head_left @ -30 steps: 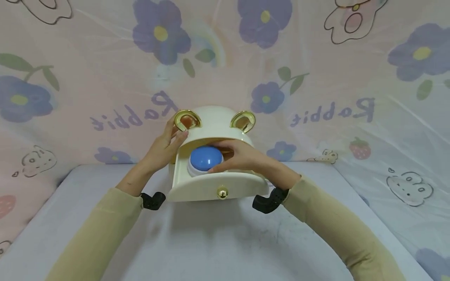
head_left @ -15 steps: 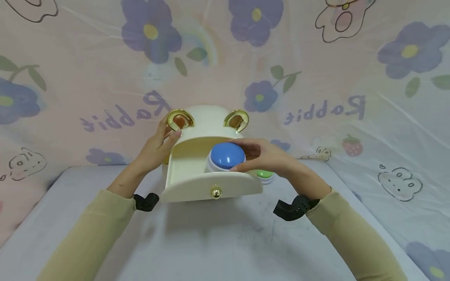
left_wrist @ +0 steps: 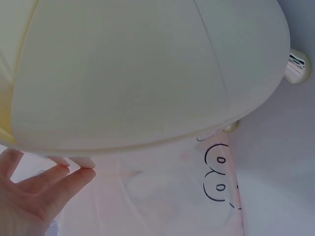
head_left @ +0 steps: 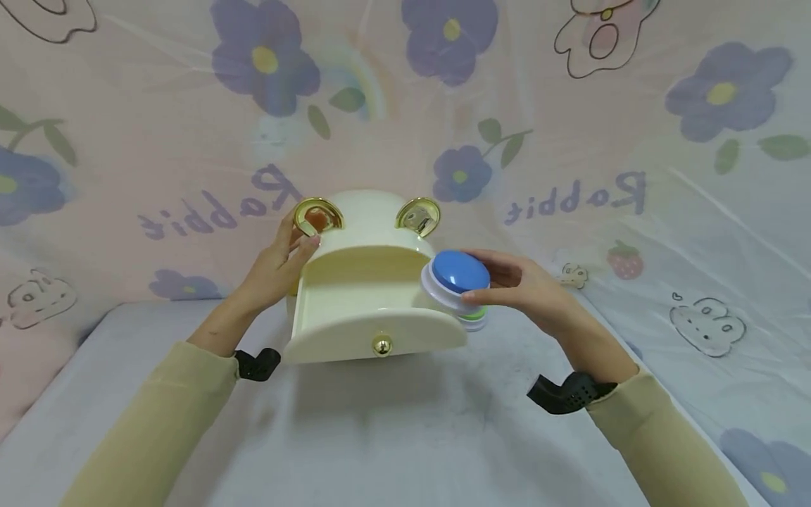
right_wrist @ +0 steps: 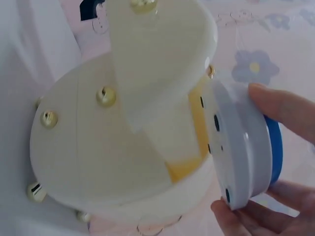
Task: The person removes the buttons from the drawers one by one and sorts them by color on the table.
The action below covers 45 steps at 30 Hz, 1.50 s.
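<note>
1 blue button (head_left: 461, 271) sits pinched in the right hand (head_left: 531, 290).

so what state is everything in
Rounded cream cabinet with gold ears, upright, left hand touching it
Curved cream upper drawer, pulled open
Lower cream drawers, apparently shut
Round white button with blue dome, tilted, held in right hand
Round white button with green top, mostly hidden

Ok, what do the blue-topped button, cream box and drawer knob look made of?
Blue-topped button: probably hard plastic, smooth finish; evenly coloured dome, stepped white base.
Cream box: likely moulded plastic, smooth with a slight sheen; rounded shell, thin seam in the left wrist view. Lacquer over something else possible.
Drawer knob: shiny gold, mirror-like reflections; metal or plated plastic, can't tell.
</note>
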Available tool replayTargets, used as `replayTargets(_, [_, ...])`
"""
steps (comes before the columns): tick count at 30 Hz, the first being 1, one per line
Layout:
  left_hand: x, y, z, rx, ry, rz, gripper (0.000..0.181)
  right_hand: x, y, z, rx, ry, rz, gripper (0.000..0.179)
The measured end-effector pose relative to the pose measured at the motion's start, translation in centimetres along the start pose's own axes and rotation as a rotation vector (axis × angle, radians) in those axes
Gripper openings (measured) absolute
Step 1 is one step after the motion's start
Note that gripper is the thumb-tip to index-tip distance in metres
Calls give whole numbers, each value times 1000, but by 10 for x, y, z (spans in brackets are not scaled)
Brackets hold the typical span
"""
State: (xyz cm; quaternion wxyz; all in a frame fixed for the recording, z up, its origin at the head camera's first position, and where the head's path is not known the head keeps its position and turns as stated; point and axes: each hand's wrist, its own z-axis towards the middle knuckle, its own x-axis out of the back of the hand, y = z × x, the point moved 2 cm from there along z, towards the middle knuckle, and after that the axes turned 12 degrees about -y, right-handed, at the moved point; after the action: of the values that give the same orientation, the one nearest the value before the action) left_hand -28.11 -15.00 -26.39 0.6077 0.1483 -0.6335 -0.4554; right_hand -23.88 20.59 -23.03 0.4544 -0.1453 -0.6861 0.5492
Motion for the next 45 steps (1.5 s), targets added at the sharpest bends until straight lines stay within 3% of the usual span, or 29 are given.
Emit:
replayTargets(4, [3, -3, -2, 25, -6, 12, 67, 4, 12, -6, -38, 56, 7, 63])
replayTargets(12, [6, -5, -3, 5, 5, 5, 68, 12, 36, -15, -119, 136, -13, 69])
replayTargets(23, [6, -5, -3, 2, 2, 4, 68, -1, 112, -18, -234, 186, -47, 75])
replayTargets(28, [6, -6, -3, 9, -3, 1, 68, -10, 136, -19, -284, 203, -61, 78])
replayTargets(39, [6, -6, -4, 0, 5, -7, 68, -23, 166, -17, -311, 192, -78, 79])
replayTargets(45, [6, -4, -4, -2, 5, 3, 67, -32, 172, -17, -308, 173, -94, 79])
